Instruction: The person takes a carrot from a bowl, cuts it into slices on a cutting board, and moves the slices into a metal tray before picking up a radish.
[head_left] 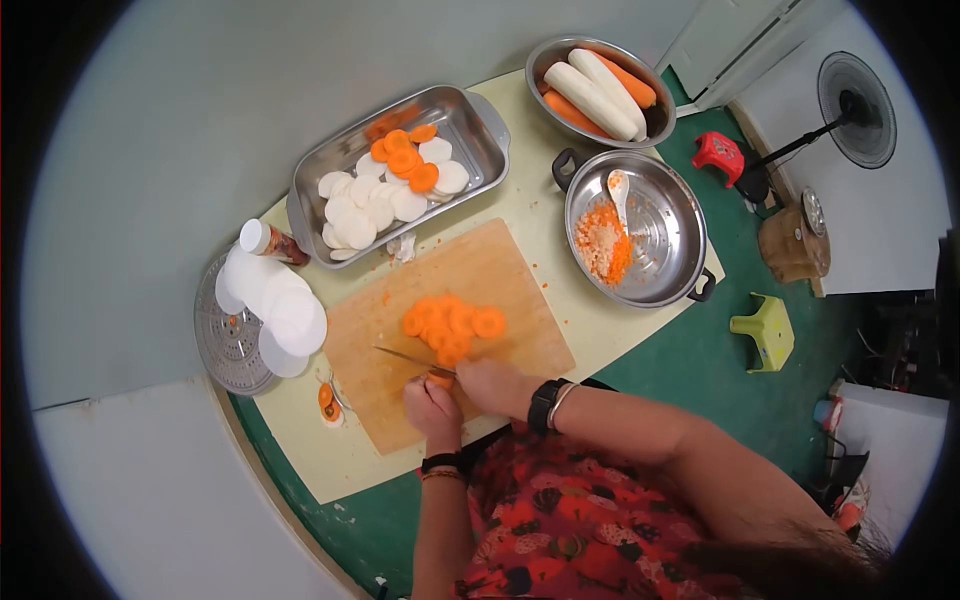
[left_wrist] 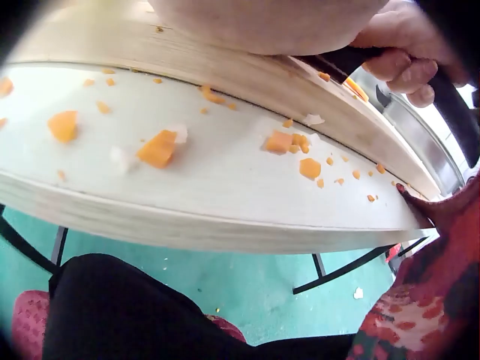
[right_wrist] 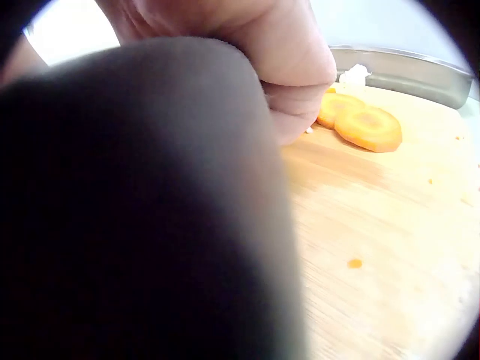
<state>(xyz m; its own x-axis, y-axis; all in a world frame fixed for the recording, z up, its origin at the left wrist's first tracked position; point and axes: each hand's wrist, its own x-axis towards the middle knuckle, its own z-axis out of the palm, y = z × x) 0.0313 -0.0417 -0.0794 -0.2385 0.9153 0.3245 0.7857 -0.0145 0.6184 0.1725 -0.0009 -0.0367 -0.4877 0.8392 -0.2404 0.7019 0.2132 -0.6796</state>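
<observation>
On the wooden cutting board (head_left: pixel 520 290), the left hand (head_left: pixel 432 408) holds a carrot piece (head_left: pixel 441 378) near the front edge. The right hand (head_left: pixel 490 386) grips a knife (head_left: pixel 400 355), its blade pointing left across the carrot. Sliced carrot rounds (head_left: pixel 455 322) lie in a pile just beyond the blade. In the left wrist view the left hand (left_wrist: pixel 270 19) fills the top, and fingers of the right hand (left_wrist: pixel 409 64) curl round the dark handle. The right wrist view has the right hand (right_wrist: pixel 281 64) beside two carrot slices (right_wrist: pixel 367 127); the knife is hidden there.
Behind the board stands a metal tray (head_left: pixel 470 110) of white and orange slices. A steamer plate (head_left: pixel 225 345) with white rounds and a jar (head_left: pixel 270 240) are left. A pan (head_left: pixel 665 225) and a bowl (head_left: pixel 545 50) of whole roots stand right. Peel scraps (head_left: pixel 330 403) lie front left.
</observation>
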